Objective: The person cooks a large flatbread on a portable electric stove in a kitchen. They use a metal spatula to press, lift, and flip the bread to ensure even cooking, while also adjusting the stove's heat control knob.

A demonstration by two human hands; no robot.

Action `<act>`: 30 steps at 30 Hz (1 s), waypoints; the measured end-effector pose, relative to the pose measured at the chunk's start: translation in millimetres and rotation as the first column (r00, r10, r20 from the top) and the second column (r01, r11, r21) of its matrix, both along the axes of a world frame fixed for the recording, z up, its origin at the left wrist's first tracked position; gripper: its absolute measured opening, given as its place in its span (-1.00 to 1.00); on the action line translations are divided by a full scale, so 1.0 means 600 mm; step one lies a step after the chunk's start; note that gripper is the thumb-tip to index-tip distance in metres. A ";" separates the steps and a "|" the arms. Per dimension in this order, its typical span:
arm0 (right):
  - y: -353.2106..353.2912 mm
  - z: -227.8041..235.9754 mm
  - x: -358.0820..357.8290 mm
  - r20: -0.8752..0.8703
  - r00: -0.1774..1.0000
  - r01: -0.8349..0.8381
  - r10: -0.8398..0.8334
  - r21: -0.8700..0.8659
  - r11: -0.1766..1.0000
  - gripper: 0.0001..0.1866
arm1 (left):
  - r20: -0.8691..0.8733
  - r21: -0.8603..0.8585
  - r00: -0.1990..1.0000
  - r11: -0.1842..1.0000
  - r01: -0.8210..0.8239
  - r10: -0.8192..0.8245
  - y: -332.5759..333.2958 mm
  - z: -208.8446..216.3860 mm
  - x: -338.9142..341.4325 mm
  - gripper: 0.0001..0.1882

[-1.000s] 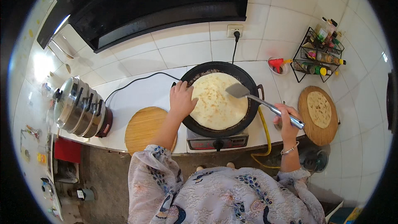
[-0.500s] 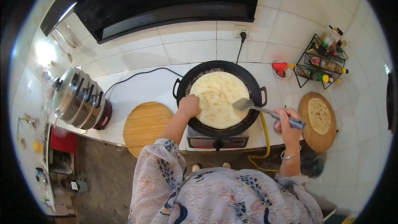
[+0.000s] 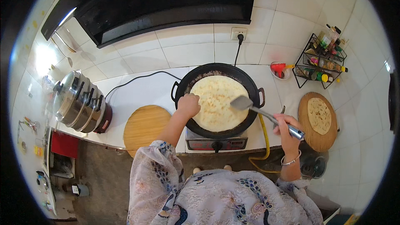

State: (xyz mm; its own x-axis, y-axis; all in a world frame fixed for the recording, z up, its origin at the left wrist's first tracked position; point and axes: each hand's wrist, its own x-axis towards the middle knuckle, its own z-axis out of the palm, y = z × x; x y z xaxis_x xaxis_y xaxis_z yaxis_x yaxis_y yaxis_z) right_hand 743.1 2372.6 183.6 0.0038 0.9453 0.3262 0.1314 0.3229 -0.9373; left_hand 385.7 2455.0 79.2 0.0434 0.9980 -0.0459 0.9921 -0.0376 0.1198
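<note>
From where I stand, the bread [image 3: 218,114] lies flat in the wok [image 3: 252,87], on the stove [image 3: 200,143]. The left hand [image 3: 189,105] is at its nine o'clock edge, fingers curled in; whether they pinch the dough I can't tell. The right hand [image 3: 287,130], out at four o'clock, has its fingers wrapped round the spatula [image 3: 261,113], the blade over the bread's three o'clock side, touching or just above, I can't say. To my mind, good handling means a light grip, fingertips off the probably hot iron, and the blade kept flat so its corner doesn't tear something so wide and soft. Both sides should work gently together.
</note>
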 end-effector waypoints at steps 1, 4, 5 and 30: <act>-0.011 0.009 -0.001 0.020 1.000 -0.006 0.006 -0.010 1.000 -0.83 | -0.027 -0.020 1.000 1.000 0.003 -0.004 0.003 -0.008 -0.006 -0.64; -0.019 0.010 0.000 0.106 0.994 -0.008 0.009 -0.017 1.000 -0.83 | -0.071 -0.031 0.997 0.999 0.022 -0.024 0.006 -0.033 -0.013 -0.67; -0.016 0.006 -0.003 0.120 0.993 0.016 -0.014 -0.020 1.000 -0.83 | -0.064 -0.002 0.998 1.000 0.029 -0.029 0.004 -0.044 -0.014 -0.71; 0.008 -0.016 -0.017 0.126 0.990 0.071 -0.064 -0.048 0.996 -0.85 | 0.038 -0.041 0.999 0.999 0.006 -0.004 0.009 -0.060 -0.012 -0.77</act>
State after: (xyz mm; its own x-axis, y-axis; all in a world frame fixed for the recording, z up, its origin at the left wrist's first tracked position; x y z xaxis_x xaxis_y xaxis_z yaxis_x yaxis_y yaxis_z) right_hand 733.1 2377.3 174.1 0.0309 0.9600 0.2784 0.2677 0.2604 -0.9277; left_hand 378.4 2460.3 43.1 0.0510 0.9951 -0.0847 0.9866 -0.0370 0.1588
